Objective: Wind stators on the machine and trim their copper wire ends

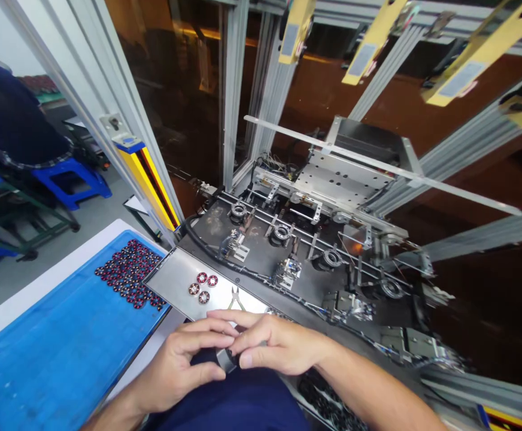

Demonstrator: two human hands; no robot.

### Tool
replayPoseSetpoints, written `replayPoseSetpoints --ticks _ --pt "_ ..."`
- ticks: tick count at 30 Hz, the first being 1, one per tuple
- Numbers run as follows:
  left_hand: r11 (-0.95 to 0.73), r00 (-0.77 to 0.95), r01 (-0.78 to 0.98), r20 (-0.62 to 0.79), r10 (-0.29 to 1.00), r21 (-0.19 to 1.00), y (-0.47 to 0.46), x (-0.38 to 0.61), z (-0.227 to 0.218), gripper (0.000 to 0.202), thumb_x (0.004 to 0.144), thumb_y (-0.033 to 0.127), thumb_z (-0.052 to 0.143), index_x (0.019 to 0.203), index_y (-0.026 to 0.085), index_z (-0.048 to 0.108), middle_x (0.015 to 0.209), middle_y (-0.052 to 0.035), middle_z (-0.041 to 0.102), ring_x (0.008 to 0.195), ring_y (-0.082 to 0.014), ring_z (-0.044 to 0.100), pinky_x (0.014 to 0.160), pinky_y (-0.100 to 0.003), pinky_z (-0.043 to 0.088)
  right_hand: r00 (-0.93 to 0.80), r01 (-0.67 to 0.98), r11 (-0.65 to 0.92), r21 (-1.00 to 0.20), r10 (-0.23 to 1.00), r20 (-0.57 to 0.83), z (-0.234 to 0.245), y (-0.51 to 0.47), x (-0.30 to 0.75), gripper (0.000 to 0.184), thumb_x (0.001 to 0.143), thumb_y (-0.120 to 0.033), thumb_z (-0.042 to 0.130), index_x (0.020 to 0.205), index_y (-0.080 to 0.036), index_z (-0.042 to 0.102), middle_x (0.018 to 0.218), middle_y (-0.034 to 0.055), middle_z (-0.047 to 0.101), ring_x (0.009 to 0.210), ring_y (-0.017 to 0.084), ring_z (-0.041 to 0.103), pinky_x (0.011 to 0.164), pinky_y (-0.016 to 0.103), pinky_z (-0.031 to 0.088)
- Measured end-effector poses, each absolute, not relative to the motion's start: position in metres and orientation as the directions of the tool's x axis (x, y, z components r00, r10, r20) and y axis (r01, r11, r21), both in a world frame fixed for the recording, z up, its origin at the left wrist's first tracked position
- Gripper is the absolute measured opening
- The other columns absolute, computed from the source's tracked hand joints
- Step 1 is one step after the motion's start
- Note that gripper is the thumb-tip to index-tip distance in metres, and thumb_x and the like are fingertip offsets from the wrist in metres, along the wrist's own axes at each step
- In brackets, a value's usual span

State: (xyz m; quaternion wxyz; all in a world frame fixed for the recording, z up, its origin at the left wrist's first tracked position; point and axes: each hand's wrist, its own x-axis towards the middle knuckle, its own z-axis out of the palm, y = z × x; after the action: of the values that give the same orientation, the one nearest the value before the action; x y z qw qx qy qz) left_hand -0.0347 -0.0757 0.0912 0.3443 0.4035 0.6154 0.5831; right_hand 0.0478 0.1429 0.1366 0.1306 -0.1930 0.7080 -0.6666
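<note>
My left hand (180,359) and my right hand (283,344) meet low in the middle, in front of my body. Between their fingers is a small grey, ring-like part (226,360), gripped from both sides and mostly hidden. Just beyond my fingers, a pair of cutting pliers (235,299) lies on a metal tray (171,275), its handles partly covered by my right hand. Several round wound cores (203,279), red and silver like small motor stators, sit on that tray to the left of the pliers.
A blue tray (54,335) at left holds a pile of similar cores (133,272). Ahead stands a machine bed (261,239) with several ring fixtures (281,233) inside an aluminium frame (238,90). Dark parts (328,401) lie at lower right. A person (14,120) sits at far left.
</note>
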Motion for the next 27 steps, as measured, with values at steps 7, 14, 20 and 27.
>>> replayPoseSetpoints --ticks 7,14,20,27 --pt "0.102 -0.539 0.166 0.003 0.842 0.981 -0.073 -0.061 0.062 0.049 0.075 0.030 0.078 0.123 0.031 0.066 0.127 -0.0101 0.067 0.118 -0.0310 0.061 0.103 -0.048 0.046 -0.847 -0.193 0.108 -0.975 -0.521 0.110 0.138 0.170 0.007 0.012 0.090 -0.014 0.059 0.091 -0.016 0.071 0.144 0.0110 0.051 0.134 0.020 0.048 0.112 0.037 0.039" --pt "0.396 -0.868 0.100 -0.115 0.483 0.913 -0.061 -0.123 -0.038 0.054 0.092 0.043 0.050 0.138 0.015 0.048 0.138 -0.0195 0.057 0.128 -0.0312 0.053 0.110 -0.053 0.036 -0.997 -0.070 0.754 -0.653 -0.076 0.020 0.101 0.274 -0.129 0.025 0.095 -0.013 0.050 0.078 -0.011 0.069 0.139 0.0143 0.054 0.138 0.023 0.042 0.113 0.041 0.036" --pt "0.403 -0.861 0.048 -0.167 0.481 0.914 -0.060 -0.111 -0.071 0.057 0.093 0.042 0.047 0.144 0.020 0.037 0.135 -0.0151 0.061 0.126 -0.0266 0.057 0.109 -0.048 0.039 -0.998 0.037 0.832 -0.554 -0.002 -0.070 0.045 0.306 -0.197 0.023 0.092 -0.028 0.062 0.110 -0.014 0.064 0.131 0.0092 0.058 0.122 0.026 0.055 0.102 0.051 0.045" --pt "0.353 -0.898 0.032 -0.128 0.421 0.935 -0.062 -0.098 -0.082 0.053 0.095 0.041 0.044 0.142 0.020 0.035 0.144 -0.0166 0.052 0.133 -0.0250 0.050 0.113 -0.045 0.035 -0.989 0.073 0.868 -0.492 0.000 -0.146 0.029 0.309 -0.206 0.029 0.093 -0.030 0.060 0.118 -0.016 0.060 0.131 0.0096 0.057 0.118 0.025 0.057 0.098 0.049 0.049"
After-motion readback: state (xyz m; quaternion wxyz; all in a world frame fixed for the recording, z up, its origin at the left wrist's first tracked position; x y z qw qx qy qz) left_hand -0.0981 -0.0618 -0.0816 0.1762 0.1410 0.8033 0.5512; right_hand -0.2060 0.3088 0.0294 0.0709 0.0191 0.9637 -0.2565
